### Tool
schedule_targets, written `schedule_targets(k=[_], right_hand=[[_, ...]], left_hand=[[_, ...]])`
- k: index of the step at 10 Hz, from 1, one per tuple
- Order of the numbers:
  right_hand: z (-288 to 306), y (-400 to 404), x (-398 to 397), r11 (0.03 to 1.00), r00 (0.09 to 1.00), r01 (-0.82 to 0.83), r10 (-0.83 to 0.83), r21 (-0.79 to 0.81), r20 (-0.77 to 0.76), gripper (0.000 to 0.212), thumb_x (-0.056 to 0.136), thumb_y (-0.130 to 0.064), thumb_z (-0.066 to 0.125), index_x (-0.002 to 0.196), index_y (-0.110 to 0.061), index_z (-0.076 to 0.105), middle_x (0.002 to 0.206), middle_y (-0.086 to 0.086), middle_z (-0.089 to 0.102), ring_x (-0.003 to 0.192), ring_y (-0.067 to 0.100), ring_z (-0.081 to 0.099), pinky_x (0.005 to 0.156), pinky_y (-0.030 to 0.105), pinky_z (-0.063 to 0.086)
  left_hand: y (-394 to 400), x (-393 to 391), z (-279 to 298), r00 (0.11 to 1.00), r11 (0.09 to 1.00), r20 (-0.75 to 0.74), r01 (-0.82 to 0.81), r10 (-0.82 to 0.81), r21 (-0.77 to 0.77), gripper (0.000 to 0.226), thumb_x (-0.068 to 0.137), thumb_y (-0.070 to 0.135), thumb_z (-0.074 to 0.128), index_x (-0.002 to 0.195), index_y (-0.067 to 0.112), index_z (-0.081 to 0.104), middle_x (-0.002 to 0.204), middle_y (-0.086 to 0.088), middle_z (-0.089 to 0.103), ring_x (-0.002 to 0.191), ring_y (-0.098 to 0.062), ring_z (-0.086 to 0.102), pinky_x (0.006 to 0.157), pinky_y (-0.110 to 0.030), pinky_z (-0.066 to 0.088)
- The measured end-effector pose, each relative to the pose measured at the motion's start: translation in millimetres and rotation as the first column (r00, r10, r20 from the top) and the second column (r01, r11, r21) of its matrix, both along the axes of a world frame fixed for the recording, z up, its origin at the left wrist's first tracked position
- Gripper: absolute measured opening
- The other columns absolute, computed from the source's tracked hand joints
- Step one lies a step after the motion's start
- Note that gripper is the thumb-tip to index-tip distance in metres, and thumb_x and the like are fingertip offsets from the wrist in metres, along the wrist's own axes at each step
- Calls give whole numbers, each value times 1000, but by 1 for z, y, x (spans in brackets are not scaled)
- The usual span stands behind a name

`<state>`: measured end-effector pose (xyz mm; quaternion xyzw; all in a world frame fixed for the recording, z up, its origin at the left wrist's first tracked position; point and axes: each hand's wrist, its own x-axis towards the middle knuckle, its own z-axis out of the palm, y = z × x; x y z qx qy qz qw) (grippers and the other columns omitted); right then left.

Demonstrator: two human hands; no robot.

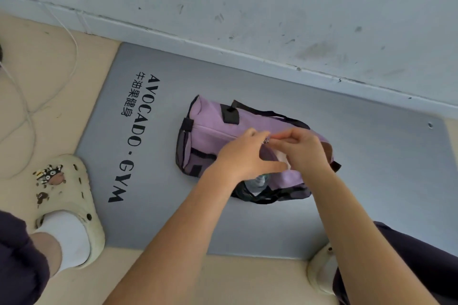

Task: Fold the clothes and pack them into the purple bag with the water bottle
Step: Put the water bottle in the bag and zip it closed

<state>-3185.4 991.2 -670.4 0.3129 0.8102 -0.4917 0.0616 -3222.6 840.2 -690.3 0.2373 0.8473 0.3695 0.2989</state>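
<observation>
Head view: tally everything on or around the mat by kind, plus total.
Purple bag: 1
Water bottle, in the bag's mesh side pocket: 1
White cloth showing in the bag's opening: 1
Gym mat: 1
Cream clogs: 2
White cable: 1
Hands, left hand and right hand, both at the zipper: 2
Total: 9
</observation>
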Motion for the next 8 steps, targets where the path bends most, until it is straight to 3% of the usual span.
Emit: schedule_targets(k=[1,2,3,4,5,6,7,8], right_hand=[[-5,0,-1,999,1000,-16,16,-34,4,10,77,-14,80,77,-18,71,67,-11,73,60,-3,67,50,9,46],[-9,10,0,1000,1000,3,-3,0,-5,13,77,-12,80,74,-20,70,65,-12,72,57,-4,65,50,8,45],[-13,38,16,997,998,60,-60,51,8,14,75,-13,81,72,-22,70,69,-6,73,64,6,68,62,18,53],[-16,72,48,984,990,135,-138,120,17,17,73,-11,80,68,-22,69,63,-9,72,59,-2,65,58,9,47],[-13,107,77,920,941,336,-337,200,-30,11,74,-15,79,73,-21,70,64,-14,69,45,-5,55,45,12,39],[-7,120,85,890,917,395,-398,228,-35,7,77,-20,75,77,-22,68,67,-11,70,37,7,55,47,23,39],[-5,107,82,913,930,366,-365,181,-40,6,79,-18,70,83,-20,66,72,-7,72,43,14,64,48,24,42],[24,83,73,940,942,330,-321,93,-95,15,81,-17,69,96,-13,66,85,-1,71,58,20,69,59,32,52]], left_hand=[[7,8,-23,988,984,62,-150,145,92,61,73,66,70,119,28,56,114,8,45,96,-11,57,87,-37,52],[3,6,-38,966,955,27,-258,257,143,60,65,73,65,103,27,59,101,13,43,84,1,54,79,-28,50],[0,3,-46,952,945,-25,-301,306,130,61,62,79,58,96,28,59,97,16,44,83,1,54,73,-24,45],[2,3,-50,935,932,-45,-345,351,112,57,65,78,57,89,27,60,96,16,46,83,-1,55,72,-22,45],[1,3,-55,920,920,-59,-382,388,88,55,68,78,54,89,27,60,97,15,45,83,-1,56,70,-20,41],[4,5,-50,929,933,-87,-359,361,34,58,77,74,48,101,22,61,105,8,46,90,-10,55,75,-26,37],[8,9,-39,946,949,-117,-310,301,-65,63,89,68,41,120,17,59,122,3,49,111,-19,54,84,-31,37],[7,9,1,959,960,-165,-250,228,-125,61,94,60,43,135,16,51,139,-1,45,120,-22,52,93,-38,43]])
